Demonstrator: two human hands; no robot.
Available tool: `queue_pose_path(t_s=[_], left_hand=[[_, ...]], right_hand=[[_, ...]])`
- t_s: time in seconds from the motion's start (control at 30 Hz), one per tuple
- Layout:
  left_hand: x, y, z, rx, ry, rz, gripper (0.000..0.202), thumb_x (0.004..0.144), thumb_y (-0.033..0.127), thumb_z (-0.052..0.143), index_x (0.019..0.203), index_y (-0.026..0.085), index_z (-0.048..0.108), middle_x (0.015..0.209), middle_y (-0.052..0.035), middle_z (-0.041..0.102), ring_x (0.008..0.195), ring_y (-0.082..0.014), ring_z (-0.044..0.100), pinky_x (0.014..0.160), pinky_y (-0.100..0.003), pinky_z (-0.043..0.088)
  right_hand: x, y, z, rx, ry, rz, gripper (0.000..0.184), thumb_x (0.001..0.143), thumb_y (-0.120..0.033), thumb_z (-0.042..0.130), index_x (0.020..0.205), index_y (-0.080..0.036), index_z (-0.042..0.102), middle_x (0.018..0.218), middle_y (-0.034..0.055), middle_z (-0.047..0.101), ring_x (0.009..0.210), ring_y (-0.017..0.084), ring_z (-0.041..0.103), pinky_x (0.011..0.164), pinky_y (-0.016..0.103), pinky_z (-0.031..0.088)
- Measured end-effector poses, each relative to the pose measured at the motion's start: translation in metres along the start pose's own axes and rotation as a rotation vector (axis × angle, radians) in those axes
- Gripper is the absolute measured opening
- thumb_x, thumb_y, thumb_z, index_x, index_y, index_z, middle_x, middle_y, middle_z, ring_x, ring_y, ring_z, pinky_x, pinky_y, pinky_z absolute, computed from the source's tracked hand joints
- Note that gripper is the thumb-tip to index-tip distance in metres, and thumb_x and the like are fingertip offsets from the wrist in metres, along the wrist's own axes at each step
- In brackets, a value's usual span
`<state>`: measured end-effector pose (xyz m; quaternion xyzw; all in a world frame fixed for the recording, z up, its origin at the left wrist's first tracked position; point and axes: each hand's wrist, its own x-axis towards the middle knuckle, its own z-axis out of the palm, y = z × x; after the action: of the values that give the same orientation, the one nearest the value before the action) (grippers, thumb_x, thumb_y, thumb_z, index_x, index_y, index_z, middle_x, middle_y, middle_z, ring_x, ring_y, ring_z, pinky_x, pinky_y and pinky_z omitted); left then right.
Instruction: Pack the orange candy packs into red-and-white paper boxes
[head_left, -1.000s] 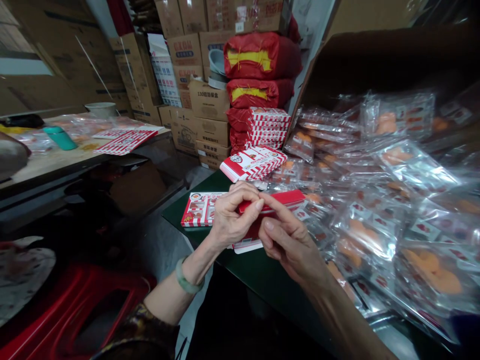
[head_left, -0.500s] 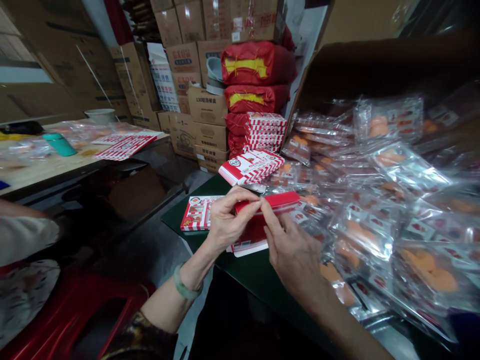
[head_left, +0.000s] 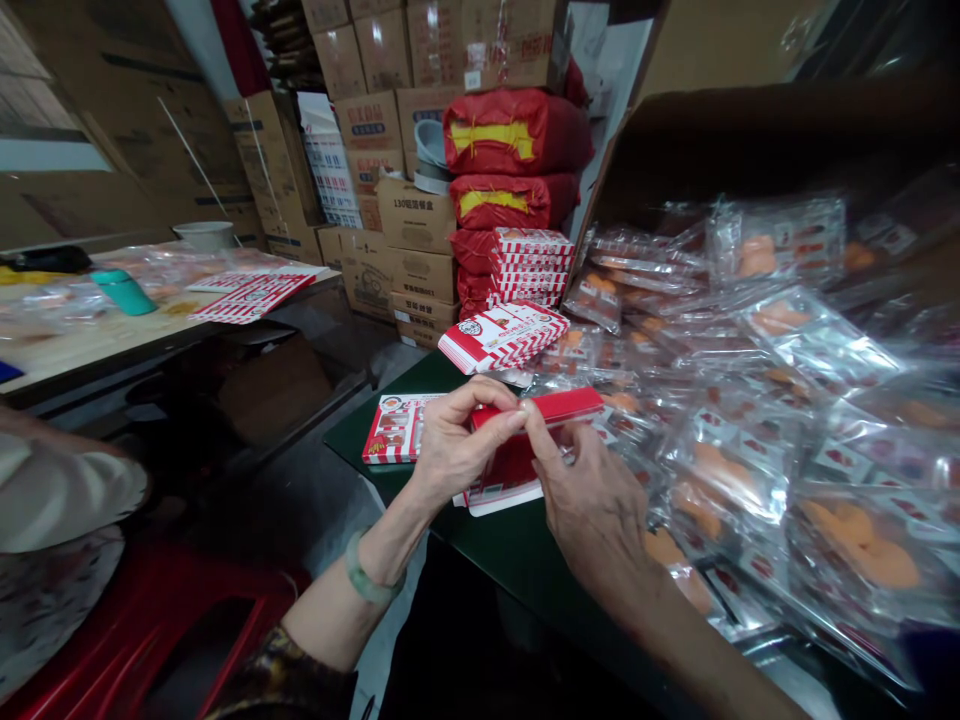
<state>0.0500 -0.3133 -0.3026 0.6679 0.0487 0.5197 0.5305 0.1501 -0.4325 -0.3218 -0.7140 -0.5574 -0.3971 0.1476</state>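
Both hands meet on a small red and white carton [head_left: 517,460] standing on the dark green table [head_left: 525,555]. My left hand [head_left: 454,445] pinches the red top flap of that carton from the left, fingers closed on it. From the right, my right hand [head_left: 585,500] presses fingers against the flap and the carton's side. A flat printed carton [head_left: 394,428] lies just left of the hands. Behind them lies a stack of flat red-striped cartons [head_left: 504,335].
Several clear packets with orange contents [head_left: 750,400] are heaped at the right, in front of a large open cardboard box [head_left: 757,130]. Red sacks [head_left: 514,135] and brown boxes [head_left: 416,215] are stacked behind. A wooden table [head_left: 97,335] stands left. A person's sleeve [head_left: 56,490] is at the left edge.
My right hand has slid forward onto the carton and the flap has been pressed lower. A person's sleeve has come into view at the left. My left hand kept its pinch.
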Motion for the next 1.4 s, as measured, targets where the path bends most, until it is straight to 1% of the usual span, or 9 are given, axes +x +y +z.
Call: queue_pose_path(t_s=[0.27, 0.33, 0.43, 0.53, 0.6, 0.7, 0.83, 1.1, 1.4], left_hand=[[0.005, 0.000, 0.000, 0.082, -0.085, 0.242, 0.010, 0.081, 0.015, 0.062, 0.072, 0.014, 0.058, 0.072, -0.0034, 0.058, 0.075, -0.0141, 0.056, 0.074, -0.031, 0.047], [0.005, -0.001, 0.000, 0.089, -0.076, 0.281, 0.011, 0.082, 0.014, 0.061, 0.072, 0.015, 0.056, 0.071, -0.0031, 0.058, 0.075, -0.0145, 0.055, 0.074, -0.032, 0.047], [0.003, -0.001, 0.000, 0.071, -0.072, 0.291, 0.012, 0.083, 0.015, 0.060, 0.072, 0.015, 0.054, 0.069, -0.0023, 0.056, 0.074, -0.0146, 0.055, 0.074, -0.033, 0.046], [0.000, 0.000, -0.002, 0.049, -0.051, 0.261, 0.013, 0.083, 0.015, 0.059, 0.072, 0.015, 0.052, 0.067, -0.0011, 0.054, 0.073, -0.0137, 0.054, 0.073, -0.031, 0.045], [-0.002, 0.000, -0.002, 0.065, 0.007, 0.205, 0.011, 0.084, 0.016, 0.059, 0.074, 0.015, 0.054, 0.070, -0.0010, 0.055, 0.072, -0.0122, 0.054, 0.070, -0.028, 0.045], [-0.003, -0.001, 0.002, 0.135, 0.064, 0.148, 0.009, 0.084, 0.018, 0.061, 0.093, 0.016, 0.059, 0.072, 0.0002, 0.058, 0.067, -0.0096, 0.054, 0.066, -0.024, 0.044], [-0.001, -0.005, 0.007, 0.333, 0.087, 0.338, 0.017, 0.080, 0.015, 0.066, 0.096, 0.016, 0.065, 0.071, -0.0003, 0.059, 0.068, -0.0105, 0.054, 0.068, -0.025, 0.046], [0.001, -0.005, 0.002, 0.720, -0.008, 0.689, 0.016, 0.083, 0.010, 0.059, 0.096, 0.016, 0.065, 0.077, -0.0050, 0.063, 0.071, -0.0141, 0.055, 0.065, -0.028, 0.047], [0.007, -0.005, 0.004, 0.933, -0.097, 0.833, 0.017, 0.083, 0.005, 0.047, 0.093, 0.014, 0.057, 0.079, -0.0088, 0.061, 0.072, -0.0173, 0.051, 0.062, -0.032, 0.043]], right_hand=[[-0.003, -0.008, -0.007, 0.203, -0.165, 0.036, 0.059, 0.088, -0.017, 0.050, 0.144, -0.027, 0.035, 0.072, 0.0035, 0.055, 0.065, 0.017, 0.051, 0.058, 0.029, 0.037], [-0.003, -0.015, -0.011, 0.468, -0.255, 0.136, 0.062, 0.088, -0.018, 0.048, 0.146, -0.025, 0.029, 0.076, 0.0038, 0.057, 0.066, 0.016, 0.053, 0.058, 0.028, 0.040], [0.005, -0.017, -0.021, 1.114, -0.399, 0.318, 0.074, 0.088, -0.022, 0.047, 0.151, -0.025, 0.008, 0.075, -0.0001, 0.055, 0.060, 0.012, 0.050, 0.053, 0.024, 0.040], [0.019, -0.002, -0.032, 1.671, -0.391, 0.515, 0.083, 0.090, -0.027, 0.049, 0.150, -0.032, -0.008, 0.071, -0.0048, 0.051, 0.052, 0.008, 0.041, 0.047, 0.020, 0.034], [0.025, 0.010, -0.038, 1.861, -0.390, 0.587, 0.083, 0.090, -0.029, 0.052, 0.149, -0.036, -0.005, 0.069, -0.0055, 0.051, 0.050, 0.007, 0.037, 0.045, 0.019, 0.029], [0.025, 0.020, -0.040, 2.147, -0.585, 0.608, 0.080, 0.089, -0.032, 0.054, 0.150, -0.035, 0.001, 0.064, -0.0064, 0.049, 0.044, 0.005, 0.032, 0.041, 0.017, 0.024], [0.016, 0.019, -0.036, 2.500, -0.734, 0.599, 0.073, 0.088, -0.034, 0.054, 0.148, -0.034, 0.013, 0.064, -0.0073, 0.047, 0.040, 0.002, 0.025, 0.037, 0.015, 0.020], [0.018, 0.023, -0.038, 2.541, -0.700, 0.655, 0.049, 0.086, -0.038, 0.053, 0.132, -0.024, 0.048, 0.056, -0.0083, 0.036, 0.037, 0.003, 0.017, 0.033, 0.015, 0.017], [0.023, 0.031, -0.040, 2.473, -0.745, 0.655, 0.040, 0.088, -0.030, 0.052, 0.127, -0.021, 0.053, 0.053, -0.0077, 0.041, 0.035, 0.002, 0.021, 0.034, 0.015, 0.018]])
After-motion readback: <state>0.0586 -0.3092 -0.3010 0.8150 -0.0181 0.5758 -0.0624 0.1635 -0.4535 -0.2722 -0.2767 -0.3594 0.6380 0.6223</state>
